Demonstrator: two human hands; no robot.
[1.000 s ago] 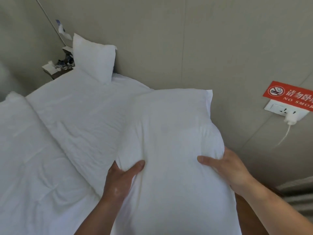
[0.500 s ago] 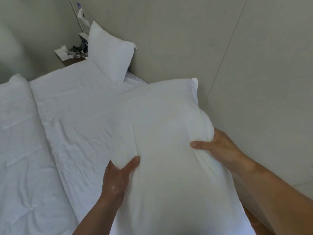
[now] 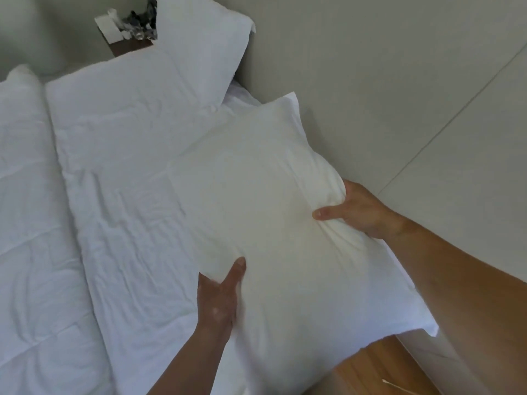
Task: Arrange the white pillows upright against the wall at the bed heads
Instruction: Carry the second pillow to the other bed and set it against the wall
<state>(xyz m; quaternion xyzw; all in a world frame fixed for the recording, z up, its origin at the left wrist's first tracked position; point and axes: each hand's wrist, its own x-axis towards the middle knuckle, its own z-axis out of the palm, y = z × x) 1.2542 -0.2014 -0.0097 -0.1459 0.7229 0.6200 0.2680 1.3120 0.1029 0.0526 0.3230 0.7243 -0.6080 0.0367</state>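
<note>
- Both hands hold the near pillow [image 3: 273, 223]: the left hand [image 3: 218, 297] clasps its lower left edge, thumb lying on the front face and fingers hidden behind.
- On the other side the right hand [image 3: 359, 209] pinches the pillow's right edge, thumb pressed across the front; the cloth bunches into folds under that thumb, and the other fingers are out of sight behind the pillow.
- Head view, pillow: it sits at the head of the near bed [image 3: 128, 223], tilted, with its far corner touching the wall [image 3: 385, 81] and its right edge just beside the wall. Its lower right corner hangs over the wooden floor [image 3: 379, 372].
- Head view, second pillow: a far pillow [image 3: 199, 47] stands upright against the same wall further along, its base on the bed, well apart from the held one.
- Head view, bedding: the bed is covered in wrinkled white cloth, and a second white bed [image 3: 25, 195] lies alongside it on the left, a seam-like gap between the two.
- Head view, corner: a dark nightstand [image 3: 128, 48] stands beyond the far pillow, with a white box and some small blurred items on top that I cannot identify.
- Head view, arms: both forearms are bare, reaching in from the bottom edge.
</note>
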